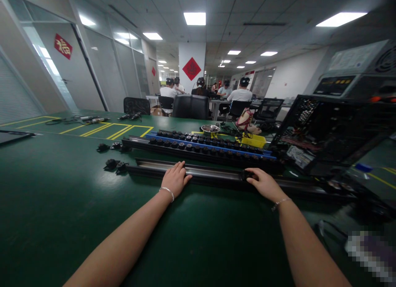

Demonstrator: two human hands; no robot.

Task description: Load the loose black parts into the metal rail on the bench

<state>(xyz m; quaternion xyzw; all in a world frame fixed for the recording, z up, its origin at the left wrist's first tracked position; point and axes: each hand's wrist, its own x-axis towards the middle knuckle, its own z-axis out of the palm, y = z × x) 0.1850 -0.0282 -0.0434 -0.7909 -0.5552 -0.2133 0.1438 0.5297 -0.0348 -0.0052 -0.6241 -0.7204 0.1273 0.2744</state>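
Observation:
A long metal rail with black sides (210, 172) lies across the green table. My left hand (175, 177) rests on it, fingers stretched out over the channel and thumb pointing right. My right hand (264, 183) pinches a small black part (246, 175) that sits in the rail. The part's details are partly hidden by my fingers. Behind stands a second black rail (201, 151) with a row of small black round parts, next to a blue strip (213, 144). Loose black parts (111, 165) lie off the left end of the near rail.
An open black computer case (305, 130) stands at the right, near a yellow tray (253, 141) and a metal dish (210, 129). Cables and tools (93, 120) lie at the back left. A black chair (191, 107) is across the table, with several people seated beyond.

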